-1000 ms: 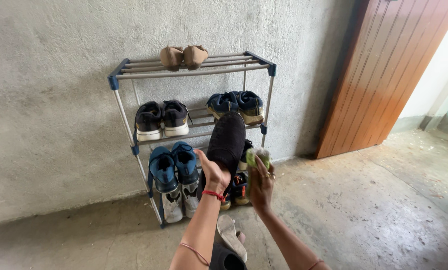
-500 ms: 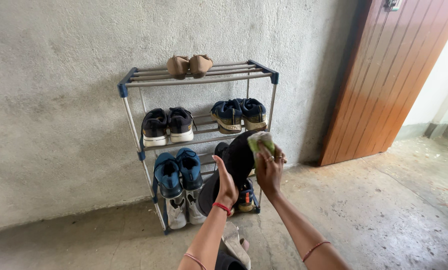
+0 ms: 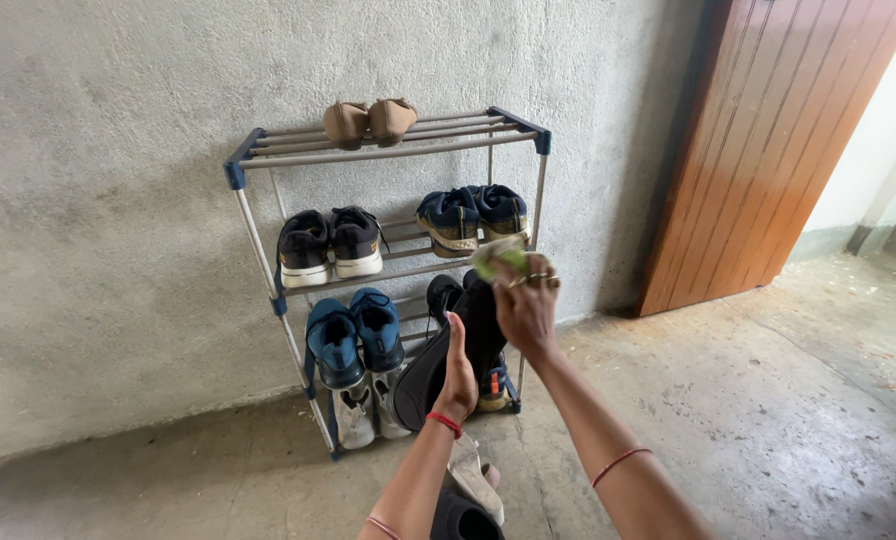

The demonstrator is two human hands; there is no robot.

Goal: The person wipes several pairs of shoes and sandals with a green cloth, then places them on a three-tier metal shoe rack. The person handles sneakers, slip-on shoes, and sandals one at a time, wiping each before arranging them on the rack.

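At the bottom edge of the view, a dark shoe and a pale sandal lie on the concrete floor, just below the person's forearms. Above them, the left hand, with a red thread at the wrist, is closed around the lower end of a black shoe, which is held tilted, its toe pointing up toward the shoe rack. The right hand is at the upper end of that shoe, its fingers gripping a green cloth pressed against or just over the toe; motion blur makes the exact contact hard to judge.

Behind the hands stands the metal shoe rack with blue corner joints, set against a rough grey wall. Its lower levels hold a pair of blue sneakers above a grey pair on the left, and on the right a dark shoe with orange detail, partly hidden by the held shoe. The middle shelf carries black sneakers with white soles on the left and navy sneakers on the right. On the top shelf rests a pair of tan flat shoes. To the right of the rack, a brown wooden door stands open.
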